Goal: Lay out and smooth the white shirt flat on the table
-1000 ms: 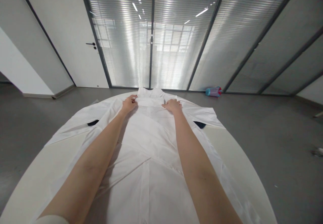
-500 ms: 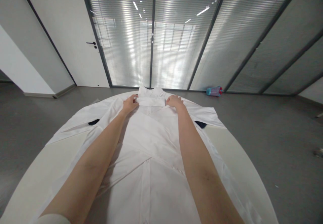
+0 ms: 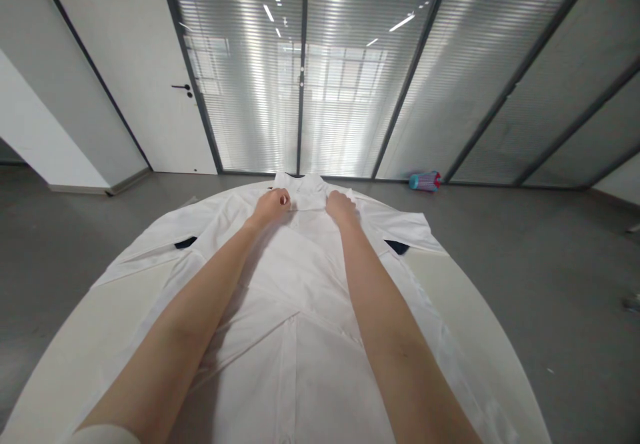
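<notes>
- Two bare hands in view, both at the collar end of the shirt. Left hand (image 3: 273, 205): fingers curled, thumb and finger making a small ring; can't tell if cloth is pinched.
- Right hand (image 3: 342, 207): curled, knuckles up, fingertips hidden; can't tell its grip.
- Between them I see a folded strip (image 3: 308, 201) of white cloth, just below the collar (image 3: 299, 182).
- White shirt (image 3: 300, 257) lies spread on the round table (image 3: 493, 324), collar away from me, sleeves out both sides.
- Done, I judge: shirt laid out, strip folded over. Left: creases and a peaked fold across the body aren't smoothed; sleeves aren't tucked in.
- In the way: both forearms (image 3: 387, 317) cover parts of the shirt. Dark patches (image 3: 397, 247) by both sleeves, can't tell what.
- Farther out: blue-and-red container (image 3: 424, 181) on the floor (image 3: 505, 244), by the glass partition (image 3: 340, 117); door (image 3: 135, 71) at left.
</notes>
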Tool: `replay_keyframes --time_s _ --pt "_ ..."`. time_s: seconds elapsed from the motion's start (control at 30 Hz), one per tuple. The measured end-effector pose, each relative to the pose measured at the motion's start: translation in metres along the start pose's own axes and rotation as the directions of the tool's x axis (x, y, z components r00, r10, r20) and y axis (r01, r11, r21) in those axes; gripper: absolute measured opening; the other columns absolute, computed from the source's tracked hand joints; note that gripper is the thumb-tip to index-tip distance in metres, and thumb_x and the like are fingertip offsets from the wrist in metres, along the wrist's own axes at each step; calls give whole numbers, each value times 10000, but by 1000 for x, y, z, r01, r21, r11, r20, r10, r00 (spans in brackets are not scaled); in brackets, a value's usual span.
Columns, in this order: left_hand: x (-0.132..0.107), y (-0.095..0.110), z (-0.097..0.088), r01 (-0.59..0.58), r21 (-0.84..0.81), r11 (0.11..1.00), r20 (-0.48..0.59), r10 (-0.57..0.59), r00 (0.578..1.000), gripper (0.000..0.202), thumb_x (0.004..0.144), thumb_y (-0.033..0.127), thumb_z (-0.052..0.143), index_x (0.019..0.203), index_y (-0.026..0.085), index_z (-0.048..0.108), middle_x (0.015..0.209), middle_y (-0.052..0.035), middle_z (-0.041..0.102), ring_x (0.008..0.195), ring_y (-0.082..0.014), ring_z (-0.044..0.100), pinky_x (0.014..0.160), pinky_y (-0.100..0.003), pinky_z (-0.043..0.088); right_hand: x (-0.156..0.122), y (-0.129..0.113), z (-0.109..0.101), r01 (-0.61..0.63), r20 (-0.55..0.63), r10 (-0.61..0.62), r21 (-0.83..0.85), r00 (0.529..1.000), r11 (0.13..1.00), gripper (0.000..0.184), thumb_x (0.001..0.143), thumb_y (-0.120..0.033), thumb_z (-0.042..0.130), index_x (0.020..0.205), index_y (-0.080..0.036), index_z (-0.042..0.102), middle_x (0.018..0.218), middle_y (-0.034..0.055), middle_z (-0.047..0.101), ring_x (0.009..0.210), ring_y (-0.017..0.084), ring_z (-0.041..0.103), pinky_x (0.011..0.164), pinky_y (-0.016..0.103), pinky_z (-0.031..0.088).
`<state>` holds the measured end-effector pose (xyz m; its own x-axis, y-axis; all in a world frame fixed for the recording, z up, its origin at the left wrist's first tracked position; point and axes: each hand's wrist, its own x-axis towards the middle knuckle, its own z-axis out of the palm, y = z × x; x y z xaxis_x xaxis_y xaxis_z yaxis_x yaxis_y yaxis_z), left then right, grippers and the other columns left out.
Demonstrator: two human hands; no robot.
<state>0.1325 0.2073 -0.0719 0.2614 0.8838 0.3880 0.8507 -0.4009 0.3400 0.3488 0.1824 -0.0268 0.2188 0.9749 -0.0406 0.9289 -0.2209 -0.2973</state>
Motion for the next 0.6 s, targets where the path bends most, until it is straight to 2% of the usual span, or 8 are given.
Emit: replay_keyframes --time_s 0.07,0.13,0.3,0.47,0.6 --pt "-2 4 6 -50 -13 999 66 50 997 100 850 277 585 888 237 668 863 -30 695 840 -208 634 747 -284 448 -1 -2 1 7 12 -7 22 1000 1000 417 929 -149 486 1342 -125 539 1335 212 598 1256 321 574 1012 456 464" --pt "-5 5 11 -66 -21 998 89 67 994 89 841 269 597 885 238 668 852 -22 704 822 -204 638 722 -278 443 1 -4 2 25 6 -25 50 1000 998 437 901 -165 529 1336 -119 538 1318 207 614 1218 316 602 977 421 489" --pt "-8 2 14 -48 -30 998 108 51 993 120 860 290 571 907 228 663 861 -27 714 809 -196 641 710 -271 446 13 -12 9 172 52 -182 155 982 973 302 893 -279 554 1121 -125 680 1155 164 710 1130 273 655 903 297 511" --pt "-6 -1 13 33 -15 999 112 -31 993 139 862 310 570 877 205 659 839 -41 714 787 -197 643 710 -270 464 10 -7 26 54 60 -60 103 996 993 431 879 -234 561 1284 -93 607 1293 212 637 1188 293 628 920 327 514" --pt "-7 -5 12 67 -6 998 95 -66 993 140 867 296 565 883 191 657 847 -56 710 807 -208 648 738 -281 475 6 -1 24 8 67 -15 98 998 995 437 894 -192 530 1316 -91 587 1311 234 614 1196 312 625 935 366 516"
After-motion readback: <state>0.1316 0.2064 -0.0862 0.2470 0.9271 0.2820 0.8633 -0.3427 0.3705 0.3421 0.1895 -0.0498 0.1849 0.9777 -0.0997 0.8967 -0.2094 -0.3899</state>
